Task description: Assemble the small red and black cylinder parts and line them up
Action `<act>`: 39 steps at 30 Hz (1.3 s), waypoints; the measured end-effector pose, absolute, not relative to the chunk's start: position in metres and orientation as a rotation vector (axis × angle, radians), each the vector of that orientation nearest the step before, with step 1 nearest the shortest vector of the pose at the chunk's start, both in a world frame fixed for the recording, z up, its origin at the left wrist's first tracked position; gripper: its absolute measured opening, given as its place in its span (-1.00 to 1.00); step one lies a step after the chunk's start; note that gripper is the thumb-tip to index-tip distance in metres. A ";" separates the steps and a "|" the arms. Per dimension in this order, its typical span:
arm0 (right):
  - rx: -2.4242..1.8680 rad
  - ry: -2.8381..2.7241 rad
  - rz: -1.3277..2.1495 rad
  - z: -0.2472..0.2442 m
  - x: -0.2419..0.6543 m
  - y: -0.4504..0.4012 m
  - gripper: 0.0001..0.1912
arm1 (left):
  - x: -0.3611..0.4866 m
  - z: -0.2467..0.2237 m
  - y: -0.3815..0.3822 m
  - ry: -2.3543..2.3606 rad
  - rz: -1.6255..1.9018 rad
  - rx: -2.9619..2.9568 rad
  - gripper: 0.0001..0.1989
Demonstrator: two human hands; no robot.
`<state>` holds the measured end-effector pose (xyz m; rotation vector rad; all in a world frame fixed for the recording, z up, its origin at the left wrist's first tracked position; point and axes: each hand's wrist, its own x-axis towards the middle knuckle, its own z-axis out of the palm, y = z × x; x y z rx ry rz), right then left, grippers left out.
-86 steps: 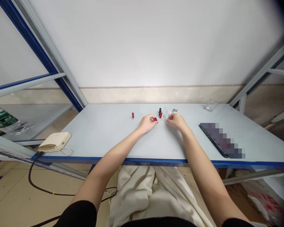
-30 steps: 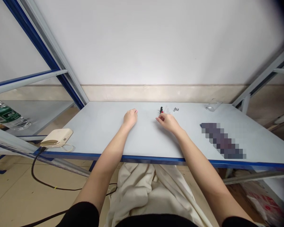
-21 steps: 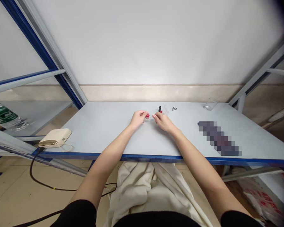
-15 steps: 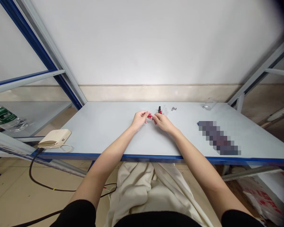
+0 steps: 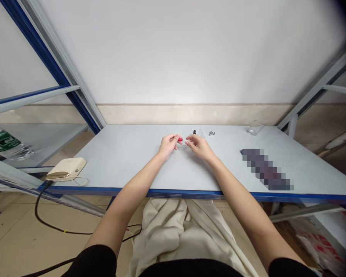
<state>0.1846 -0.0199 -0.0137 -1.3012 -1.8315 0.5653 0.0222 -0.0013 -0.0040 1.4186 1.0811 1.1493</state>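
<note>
My left hand (image 5: pixel 169 144) is closed on a small red cylindrical piece (image 5: pixel 180 139), its end poking out to the right between thumb and fingers. My right hand (image 5: pixel 199 146) faces it a short way to the right, fingers pinched on a thin clear piece (image 5: pixel 187 141), too small to name for certain. Just beyond my right hand a small black piece (image 5: pixel 194 132) stands on the table, partly covered by the fingers. Next to it lie thin clear plastic pieces (image 5: pixel 202 133), and further right several small metal parts (image 5: pixel 212 133).
A clear cup (image 5: pixel 254 129) is at the back right of the grey table (image 5: pixel 127 154). A pixelated dark item (image 5: pixel 265 169) lies at the right. A cream power bank (image 5: pixel 67 169) with a cable sits at the left front, with a water bottle (image 5: pixel 5 142) beyond the frame post.
My hands have drawn slightly apart, leaving a small gap between the red piece and my right fingers. The table items look unmoved.
</note>
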 end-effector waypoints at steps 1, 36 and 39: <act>-1.292 -1.845 0.569 -0.014 0.184 -0.020 -0.71 | 0.023 -0.004 -0.002 1.076 1.151 1.413 -0.67; -1.884 -1.757 0.516 -0.018 0.242 -0.018 -0.90 | 0.075 -0.006 0.001 1.348 0.690 2.242 -0.88; -1.901 -1.787 0.468 -0.019 0.239 -0.016 -0.89 | 0.082 -0.013 0.007 1.415 0.666 2.236 -0.88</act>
